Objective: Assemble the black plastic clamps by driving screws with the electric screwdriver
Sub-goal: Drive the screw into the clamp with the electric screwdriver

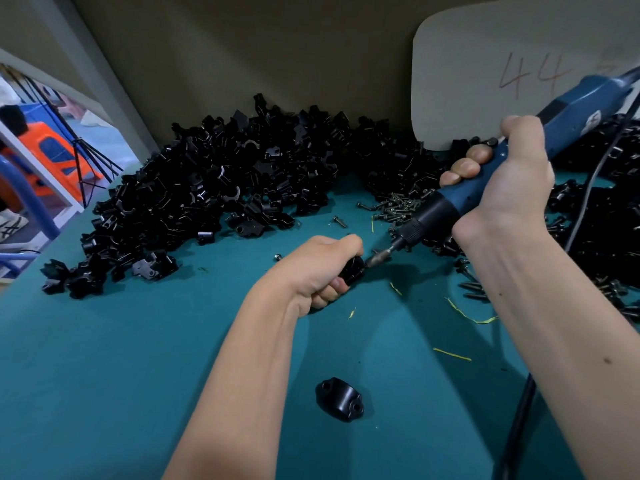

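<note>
The black plastic clamp you are working on sits just left of the frame's centre, pressed to the teal mat-covered table by your left hand, whose fingers curl tightly round it so that only its right end shows. Your right hand is wrapped round the blue-bodied electric screwdriver with its black collar, which slants down from the upper right, and the metal driver bit meets the clamp at that exposed end. The screw itself is too small to make out. From here the likeliest trouble is the slant: if the bit is not in line with the screw hole, I'd expect the screw to go in crooked or the bit to ride out of the head. A bit that slips would travel toward your left fingertips, which lie just beside the tip. If your left hand loosens, the torque could spin the clamp on the mat. The black power cord trailing down the right edge could tug the tool off line. Keep the loose black clamp half at lower centre, the heap of black clamp parts at upper left and the small pile of dark metal screws beside the tool clear of your forearms.
</note>
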`<state>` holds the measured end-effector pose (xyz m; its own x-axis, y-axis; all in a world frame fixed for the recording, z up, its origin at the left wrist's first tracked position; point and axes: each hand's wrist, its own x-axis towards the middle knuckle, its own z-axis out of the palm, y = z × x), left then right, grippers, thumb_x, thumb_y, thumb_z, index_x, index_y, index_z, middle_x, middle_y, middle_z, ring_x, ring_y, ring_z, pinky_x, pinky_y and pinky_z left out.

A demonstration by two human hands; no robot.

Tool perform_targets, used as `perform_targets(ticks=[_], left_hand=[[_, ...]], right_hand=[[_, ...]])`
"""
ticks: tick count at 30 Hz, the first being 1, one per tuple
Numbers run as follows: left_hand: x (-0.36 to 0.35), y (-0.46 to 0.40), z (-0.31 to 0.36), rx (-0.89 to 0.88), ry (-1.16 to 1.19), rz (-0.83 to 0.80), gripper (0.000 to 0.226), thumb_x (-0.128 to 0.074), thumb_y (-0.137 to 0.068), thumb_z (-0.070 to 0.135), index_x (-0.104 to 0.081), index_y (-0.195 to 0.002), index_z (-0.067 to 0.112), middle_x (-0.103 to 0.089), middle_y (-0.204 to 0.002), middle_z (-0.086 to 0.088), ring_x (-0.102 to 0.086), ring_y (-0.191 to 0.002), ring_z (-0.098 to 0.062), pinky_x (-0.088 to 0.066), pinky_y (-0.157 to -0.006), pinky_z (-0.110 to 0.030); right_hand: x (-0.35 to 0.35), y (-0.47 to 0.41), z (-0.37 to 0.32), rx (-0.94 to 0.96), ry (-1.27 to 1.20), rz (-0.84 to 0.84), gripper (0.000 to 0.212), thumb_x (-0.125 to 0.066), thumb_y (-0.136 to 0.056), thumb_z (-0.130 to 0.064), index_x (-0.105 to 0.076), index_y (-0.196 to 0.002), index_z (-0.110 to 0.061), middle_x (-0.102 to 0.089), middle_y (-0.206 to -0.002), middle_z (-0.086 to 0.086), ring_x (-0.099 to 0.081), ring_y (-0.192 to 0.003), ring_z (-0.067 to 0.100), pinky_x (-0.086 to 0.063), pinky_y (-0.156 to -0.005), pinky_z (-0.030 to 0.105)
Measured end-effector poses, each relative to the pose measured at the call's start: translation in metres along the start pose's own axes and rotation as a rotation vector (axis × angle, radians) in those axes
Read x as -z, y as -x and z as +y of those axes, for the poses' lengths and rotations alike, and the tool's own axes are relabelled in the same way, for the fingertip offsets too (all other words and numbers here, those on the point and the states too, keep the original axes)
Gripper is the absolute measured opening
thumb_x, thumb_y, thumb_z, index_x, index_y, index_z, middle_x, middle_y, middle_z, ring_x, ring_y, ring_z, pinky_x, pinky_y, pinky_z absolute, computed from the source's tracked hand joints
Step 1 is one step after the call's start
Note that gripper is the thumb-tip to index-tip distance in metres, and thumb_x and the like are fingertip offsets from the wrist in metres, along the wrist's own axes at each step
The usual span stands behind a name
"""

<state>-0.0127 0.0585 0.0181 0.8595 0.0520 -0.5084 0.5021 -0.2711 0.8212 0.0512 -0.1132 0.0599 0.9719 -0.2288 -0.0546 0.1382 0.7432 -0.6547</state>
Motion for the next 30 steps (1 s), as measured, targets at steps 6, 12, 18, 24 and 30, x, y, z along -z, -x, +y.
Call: perform_targets(ticks=[6,12,18,24,30], left_hand=[[0.0021,-0.0010,-0.0002,0.008,0.043,-0.003,0.033,-0.049,-0.094,0.033,-0.038,-0.066,0.020,-0.033,-0.045,0.004,-0.019,-0.034,-0.008,-0.016,-0.038,-0.010],[0.0024,-0.0007,-0.0005,0.012,0.052,-0.004,0.035,-0.049,-0.094,0.033,-0.038,-0.064,0.019,-0.032,-0.044,0.004,-0.019,-0.034,-0.008,-0.017,-0.037,-0.010],[0.0033,-0.0019,-0.0011,0.011,0.050,-0.002,0.035,-0.050,-0.093,0.033,-0.037,-0.064,0.019,-0.033,-0.044,0.004,-0.019,-0.034,-0.008,-0.017,-0.038,-0.010],[0.0039,-0.0038,-0.0023,0.018,0.075,0.012,0.035,-0.051,-0.093,0.034,-0.033,-0.066,0.021,-0.032,-0.046,0.004,-0.018,-0.036,-0.010,-0.015,-0.040,-0.011],[0.0036,-0.0019,-0.0021,0.007,0.051,0.002,0.033,-0.050,-0.094,0.033,-0.036,-0.067,0.020,-0.033,-0.045,0.004,-0.019,-0.036,-0.009,-0.016,-0.039,-0.011]], right_hand=[[-0.0018,0.0012,0.0008,0.026,-0.002,-0.017,0.024,-0.059,-0.094,-0.016,-0.037,-0.105,-0.015,-0.044,-0.062,-0.002,-0.039,-0.049,0.013,-0.037,-0.050,0.027],[-0.0033,0.0030,0.0005,0.046,-0.002,-0.034,0.022,-0.058,-0.094,-0.015,-0.038,-0.101,-0.014,-0.044,-0.062,-0.001,-0.038,-0.050,0.013,-0.037,-0.050,0.027],[-0.0051,0.0052,0.0008,0.064,0.006,-0.043,0.020,-0.058,-0.094,-0.015,-0.038,-0.093,-0.015,-0.043,-0.062,-0.001,-0.038,-0.050,0.014,-0.037,-0.050,0.027],[-0.0075,0.0080,0.0000,0.110,0.019,-0.070,0.020,-0.058,-0.094,-0.014,-0.039,-0.095,-0.014,-0.044,-0.062,0.000,-0.039,-0.050,0.014,-0.038,-0.050,0.028],[-0.0074,0.0075,-0.0013,0.084,0.026,-0.106,0.020,-0.058,-0.095,-0.015,-0.040,-0.087,-0.015,-0.044,-0.061,0.000,-0.038,-0.049,0.014,-0.038,-0.050,0.028]])
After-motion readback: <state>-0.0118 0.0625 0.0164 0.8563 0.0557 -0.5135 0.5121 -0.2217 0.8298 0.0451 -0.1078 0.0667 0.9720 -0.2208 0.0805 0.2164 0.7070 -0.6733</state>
